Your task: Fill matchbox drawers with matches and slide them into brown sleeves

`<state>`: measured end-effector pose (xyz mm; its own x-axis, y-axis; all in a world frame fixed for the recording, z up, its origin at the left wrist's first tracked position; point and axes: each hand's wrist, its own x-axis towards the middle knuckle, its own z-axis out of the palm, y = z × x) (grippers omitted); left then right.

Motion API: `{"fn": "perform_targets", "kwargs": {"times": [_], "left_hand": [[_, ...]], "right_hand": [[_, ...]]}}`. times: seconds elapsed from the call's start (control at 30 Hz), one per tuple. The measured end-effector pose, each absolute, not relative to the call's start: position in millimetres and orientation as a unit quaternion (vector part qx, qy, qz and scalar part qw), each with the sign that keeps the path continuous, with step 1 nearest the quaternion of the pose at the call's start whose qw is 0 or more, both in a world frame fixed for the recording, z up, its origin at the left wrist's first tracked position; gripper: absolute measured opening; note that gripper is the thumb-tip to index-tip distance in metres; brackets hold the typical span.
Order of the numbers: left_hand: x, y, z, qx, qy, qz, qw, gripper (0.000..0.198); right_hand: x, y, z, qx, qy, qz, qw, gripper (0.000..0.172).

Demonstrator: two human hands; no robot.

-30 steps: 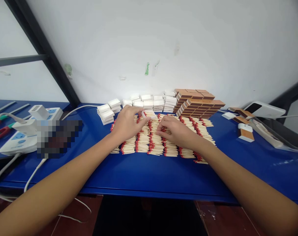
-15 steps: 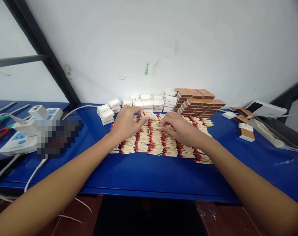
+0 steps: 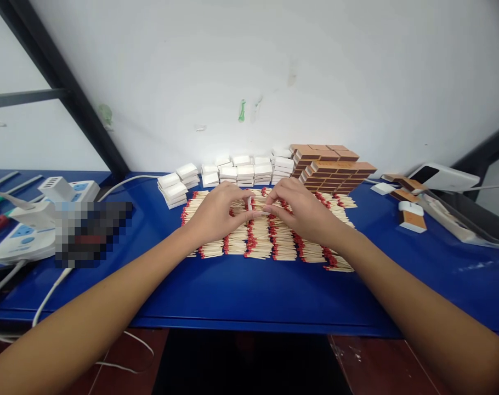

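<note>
Between the thumb and fingers of my left hand (image 3: 220, 213) is a small white matchbox tray (image 3: 250, 203), tilted with its narrow end showing. My right hand (image 3: 301, 206) is just to the right of it, thumb and fingers curled into a pinch. The tips of my two thumbs nearly meet. What the right fingertips hold, if anything, is too small to make out. Under both hands lie rows of red-headed matches (image 3: 284, 247), spread on the blue table (image 3: 249, 291).
White matchbox trays (image 3: 245, 170) stand stacked along the wall. Brown matchboxes (image 3: 335, 173) form a brick-like pile behind the matches. At the left are a power strip (image 3: 31, 236) and a blurred dark object (image 3: 97, 236). A white device (image 3: 447, 178) and loose boxes lie right.
My left hand has turned the white tray from lying flat to tilted on end and moved slightly right. My right hand has come closer to it. The view has shifted slightly.
</note>
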<state>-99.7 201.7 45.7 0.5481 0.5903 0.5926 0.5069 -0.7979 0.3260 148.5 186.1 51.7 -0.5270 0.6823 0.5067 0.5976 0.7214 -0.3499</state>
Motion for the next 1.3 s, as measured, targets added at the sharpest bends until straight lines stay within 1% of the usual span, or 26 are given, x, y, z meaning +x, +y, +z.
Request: {"fn": "perform_targets", "kwargs": {"times": [0.27, 0.5, 0.8, 0.97, 1.1, 1.3], "left_hand": [[-101.8, 202.0, 47.5, 0.871, 0.332, 0.357, 0.06, 0.041], [-101.1, 200.0, 48.1, 0.868, 0.335, 0.359, 0.071, 0.035], [-97.6, 196.9, 48.1, 0.871, 0.322, 0.361, 0.083, 0.036], [-97.7, 195.3, 49.7, 0.877, 0.315, 0.354, 0.081, 0.035], [-98.1, 195.8, 49.9, 0.874, 0.324, 0.353, 0.081, 0.037], [-96.9, 195.2, 49.4, 0.876, 0.321, 0.35, 0.082, 0.036]], "right_hand": [[151.1, 182.8, 59.0, -0.384, -0.869, 0.058, 0.306, 0.014], [148.9, 181.5, 59.5, -0.385, -0.864, 0.055, 0.32, 0.013], [147.2, 179.7, 58.8, -0.381, -0.863, 0.06, 0.326, 0.015], [148.0, 179.6, 59.5, -0.386, -0.861, 0.049, 0.326, 0.014], [147.7, 177.5, 61.4, -0.385, -0.864, 0.059, 0.318, 0.017], [147.0, 178.0, 59.9, -0.386, -0.86, 0.059, 0.329, 0.02]]}}
